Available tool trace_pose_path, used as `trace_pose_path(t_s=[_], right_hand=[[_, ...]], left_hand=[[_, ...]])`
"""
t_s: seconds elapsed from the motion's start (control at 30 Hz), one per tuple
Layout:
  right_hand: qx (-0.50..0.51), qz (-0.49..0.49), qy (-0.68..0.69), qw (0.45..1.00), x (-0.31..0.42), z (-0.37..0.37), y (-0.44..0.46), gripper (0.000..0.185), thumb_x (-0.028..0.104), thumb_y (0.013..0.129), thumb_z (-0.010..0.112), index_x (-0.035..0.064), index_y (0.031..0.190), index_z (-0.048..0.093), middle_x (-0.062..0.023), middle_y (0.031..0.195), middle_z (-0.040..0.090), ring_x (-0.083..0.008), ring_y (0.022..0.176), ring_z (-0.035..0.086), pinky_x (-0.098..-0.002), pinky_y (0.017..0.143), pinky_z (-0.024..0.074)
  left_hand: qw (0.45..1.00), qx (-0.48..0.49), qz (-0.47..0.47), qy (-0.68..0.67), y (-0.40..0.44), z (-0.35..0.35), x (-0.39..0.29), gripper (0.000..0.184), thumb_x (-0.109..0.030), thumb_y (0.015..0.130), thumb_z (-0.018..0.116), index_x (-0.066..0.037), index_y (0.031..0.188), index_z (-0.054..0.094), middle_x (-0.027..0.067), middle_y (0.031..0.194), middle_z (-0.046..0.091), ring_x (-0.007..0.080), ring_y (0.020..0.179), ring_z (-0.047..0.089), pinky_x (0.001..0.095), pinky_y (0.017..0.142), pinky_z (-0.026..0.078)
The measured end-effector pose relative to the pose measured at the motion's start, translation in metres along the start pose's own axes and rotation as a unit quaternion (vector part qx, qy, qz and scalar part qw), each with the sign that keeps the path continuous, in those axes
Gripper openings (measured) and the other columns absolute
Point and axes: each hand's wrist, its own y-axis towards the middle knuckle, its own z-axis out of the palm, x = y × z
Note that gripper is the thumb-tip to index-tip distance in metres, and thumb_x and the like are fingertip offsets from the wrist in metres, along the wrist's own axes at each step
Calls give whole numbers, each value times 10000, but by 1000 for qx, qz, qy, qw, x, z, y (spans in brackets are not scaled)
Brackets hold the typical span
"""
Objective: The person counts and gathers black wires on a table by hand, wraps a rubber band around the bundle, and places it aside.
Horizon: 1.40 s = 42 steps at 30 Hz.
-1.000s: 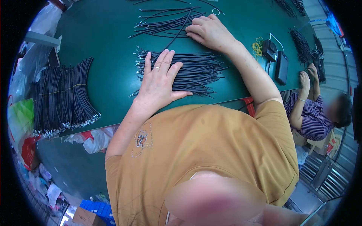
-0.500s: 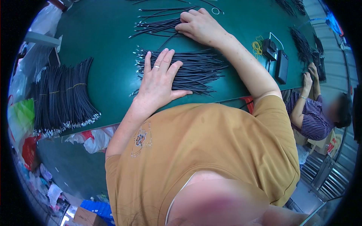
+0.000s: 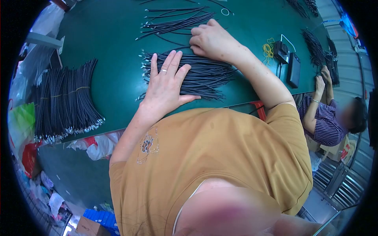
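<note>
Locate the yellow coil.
In the head view, the yellow coil lies on the right part of the green table, just left of the small black block and right of the right hand.

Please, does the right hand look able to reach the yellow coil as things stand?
Probably yes: the yellow coil lies uncovered on the green table, and nothing visible blocks the way from the right hand.

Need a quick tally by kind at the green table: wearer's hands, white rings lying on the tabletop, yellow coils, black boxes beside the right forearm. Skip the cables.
Wearer's left hand and right hand: 2
White ring: 1
Yellow coil: 1
Black boxes: 2
Total: 6
</note>
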Motion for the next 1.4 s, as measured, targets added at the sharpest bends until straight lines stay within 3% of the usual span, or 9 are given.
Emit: trace_pose_path(t_s=[0.1,0.2,0.3,0.4,0.5,0.8,1.03,1.4], right_hand=[[14,-26,49,998,12,-2,-11,141,267,977,729,136,976,781,-20,926,645,-216,983,684,-415,896,468],[-10,-51,124,991,18,-2,-19,170,260,1023,713,135,1118,778,-21,967,642,-209,1012,665,-402,888,461],[-38,-43,166,984,5,5,-20,183,272,1029,715,125,1117,780,-35,1011,674,-219,1023,674,-408,875,467],[-55,89,52,993,-20,10,-11,249,324,1046,706,120,1157,795,-55,1058,704,-263,1042,694,-463,851,502],[-119,117,-9,986,-31,24,-9,255,337,1037,715,126,1154,799,-50,1037,702,-271,1030,697,-482,853,508],[4,78,113,991,-17,5,-14,194,277,1005,743,110,1089,795,-46,1012,703,-251,1003,694,-411,925,467],[44,40,185,981,-8,-2,-26,151,245,984,753,110,1046,779,-26,984,693,-242,993,689,-404,930,461],[55,8,210,976,1,-8,-27,108,216,969,743,108,975,743,-27,938,668,-234,955,676,-395,925,447]], left_hand=[[1000,-15,7,-4,2,-3,-1,930,-640,733,920,-71,1415,645,244,1645,470,363,1624,348,690,1320,141],[1000,-3,3,-3,2,-1,0,940,-651,728,916,-66,1412,646,231,1628,493,363,1615,362,695,1317,147],[1000,13,-3,5,3,-1,1,940,-656,721,916,-66,1402,649,210,1615,509,363,1601,381,698,1314,154],[1000,2,1,20,2,1,1,937,-744,751,850,-58,1368,690,210,1580,543,351,1580,411,701,1318,135],[1000,2,0,22,2,0,0,968,-756,753,841,-58,1400,664,206,1576,545,350,1571,422,696,1319,139],[1000,9,-4,21,1,1,1,1152,-702,734,889,-49,1599,499,172,1620,510,338,1583,404,678,1322,158],[999,-2,8,38,2,3,2,1120,-774,752,826,-29,1547,566,205,1594,535,342,1560,435,685,1318,166],[999,33,-9,7,5,-2,1,1103,-691,737,888,-31,1553,550,194,1713,435,349,1644,329,644,1334,161]])
